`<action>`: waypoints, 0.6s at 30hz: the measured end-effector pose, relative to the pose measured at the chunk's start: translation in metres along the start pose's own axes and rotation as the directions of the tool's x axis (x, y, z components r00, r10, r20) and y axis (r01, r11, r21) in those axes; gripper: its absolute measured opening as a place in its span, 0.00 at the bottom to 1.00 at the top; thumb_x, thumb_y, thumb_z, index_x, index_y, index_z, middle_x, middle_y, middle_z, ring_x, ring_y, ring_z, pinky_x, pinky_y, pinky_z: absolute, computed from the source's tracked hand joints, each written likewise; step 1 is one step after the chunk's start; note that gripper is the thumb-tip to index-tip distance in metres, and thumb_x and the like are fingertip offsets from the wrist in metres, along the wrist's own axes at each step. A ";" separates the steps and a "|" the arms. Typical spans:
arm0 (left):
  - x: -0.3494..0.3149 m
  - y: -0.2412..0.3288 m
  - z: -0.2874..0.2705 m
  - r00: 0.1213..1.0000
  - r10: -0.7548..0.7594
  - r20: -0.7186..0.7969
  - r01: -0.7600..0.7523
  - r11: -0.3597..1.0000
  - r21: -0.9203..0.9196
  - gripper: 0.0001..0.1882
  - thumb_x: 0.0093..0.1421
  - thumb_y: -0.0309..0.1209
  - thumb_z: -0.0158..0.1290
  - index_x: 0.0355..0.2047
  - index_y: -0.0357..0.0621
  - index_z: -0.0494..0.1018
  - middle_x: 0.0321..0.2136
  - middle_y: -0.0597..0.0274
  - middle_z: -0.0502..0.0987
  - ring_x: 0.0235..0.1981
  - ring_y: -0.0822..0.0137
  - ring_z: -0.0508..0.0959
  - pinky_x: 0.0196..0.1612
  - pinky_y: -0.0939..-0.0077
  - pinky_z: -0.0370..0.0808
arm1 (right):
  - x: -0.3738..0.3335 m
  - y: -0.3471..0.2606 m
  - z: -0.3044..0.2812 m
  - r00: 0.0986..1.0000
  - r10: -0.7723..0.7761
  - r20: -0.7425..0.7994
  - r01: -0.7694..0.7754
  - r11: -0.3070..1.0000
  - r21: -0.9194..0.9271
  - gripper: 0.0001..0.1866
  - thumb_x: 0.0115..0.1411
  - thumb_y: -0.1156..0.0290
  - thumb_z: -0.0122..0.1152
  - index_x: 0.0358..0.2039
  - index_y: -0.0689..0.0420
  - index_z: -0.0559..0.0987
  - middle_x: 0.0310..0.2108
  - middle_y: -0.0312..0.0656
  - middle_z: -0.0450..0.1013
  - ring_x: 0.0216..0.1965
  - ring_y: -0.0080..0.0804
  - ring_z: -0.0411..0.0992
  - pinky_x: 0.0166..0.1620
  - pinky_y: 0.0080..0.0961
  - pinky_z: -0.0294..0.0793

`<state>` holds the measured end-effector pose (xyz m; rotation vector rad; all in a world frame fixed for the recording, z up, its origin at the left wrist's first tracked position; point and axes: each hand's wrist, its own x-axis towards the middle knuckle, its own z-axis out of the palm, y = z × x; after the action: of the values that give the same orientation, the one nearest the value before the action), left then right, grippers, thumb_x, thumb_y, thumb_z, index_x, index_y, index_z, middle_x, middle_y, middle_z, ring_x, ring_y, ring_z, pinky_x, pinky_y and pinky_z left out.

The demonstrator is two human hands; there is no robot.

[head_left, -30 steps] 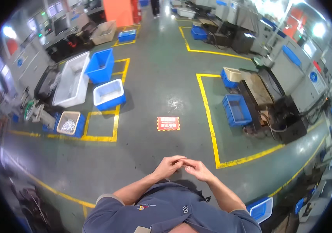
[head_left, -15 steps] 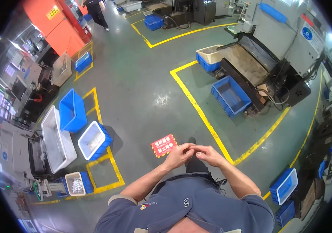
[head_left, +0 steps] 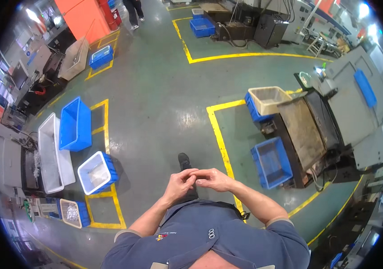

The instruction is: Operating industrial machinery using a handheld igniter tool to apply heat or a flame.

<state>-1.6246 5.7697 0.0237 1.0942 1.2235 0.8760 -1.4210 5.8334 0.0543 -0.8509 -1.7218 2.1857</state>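
Since the earlier frame, the view has swung: blue crates now lie far left, the machine right. Left hand and right hand meet fingertip to fingertip before the chest, fingers curled; whether they pinch anything cannot be told. One shoe shows on the floor beyond.

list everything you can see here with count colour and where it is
blue crates: several, blue; two left of centre on the floor, one by the machine at right, more at the top
white tubs: two, pale, far left beside the blue ones
beige bin: one, on a blue crate right of centre
floor lines: yellow, boxing in the bays
machine: grey, right side
orange cabinet: one, top left
other person: legs only, top edge
shoe: one, dark, ahead of the hands
left hand and right hand: fingertips meeting in front of the body; anything held is too small to tell
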 end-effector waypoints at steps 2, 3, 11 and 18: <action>0.061 0.012 -0.027 0.999 0.039 -0.031 -0.038 0.999 0.038 0.15 0.69 0.31 0.51 0.53 0.39 0.77 0.39 0.61 0.84 0.37 0.74 0.81 0.37 0.77 0.82 | 0.052 -0.006 -0.041 0.999 -0.033 -0.011 0.033 0.999 0.005 0.23 0.69 0.63 0.59 0.60 0.62 0.74 0.55 0.41 0.75 0.55 0.26 0.70 0.60 0.28 0.70; 0.092 0.024 -0.039 0.998 0.051 -0.035 -0.050 0.998 0.028 0.15 0.69 0.31 0.51 0.53 0.39 0.77 0.39 0.61 0.84 0.37 0.74 0.81 0.37 0.77 0.82 | 0.074 -0.018 -0.061 0.998 -0.065 -0.010 0.065 0.998 0.027 0.24 0.69 0.63 0.60 0.60 0.62 0.74 0.55 0.42 0.75 0.55 0.26 0.70 0.60 0.28 0.70; 0.344 0.120 -0.110 0.960 0.122 0.251 -0.147 0.986 0.083 0.18 0.69 0.30 0.50 0.56 0.39 0.75 0.39 0.56 0.84 0.35 0.72 0.82 0.38 0.74 0.81 | 0.191 -0.099 -0.242 0.953 -0.069 -0.294 0.062 0.998 -0.031 0.19 0.69 0.65 0.59 0.57 0.59 0.77 0.52 0.39 0.78 0.52 0.23 0.72 0.58 0.26 0.71; 0.575 0.175 -0.123 0.912 0.016 0.410 -0.110 0.972 0.207 0.18 0.71 0.36 0.50 0.56 0.41 0.76 0.39 0.56 0.84 0.35 0.69 0.83 0.38 0.73 0.82 | 0.284 -0.147 -0.429 0.941 -0.138 -0.310 0.144 0.990 -0.005 0.23 0.69 0.57 0.59 0.56 0.60 0.78 0.53 0.39 0.78 0.54 0.24 0.71 0.60 0.30 0.69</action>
<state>-1.6467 6.3830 0.0347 1.4256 0.9539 0.5239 -1.4300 6.3682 0.0485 -0.9742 -1.5562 1.8567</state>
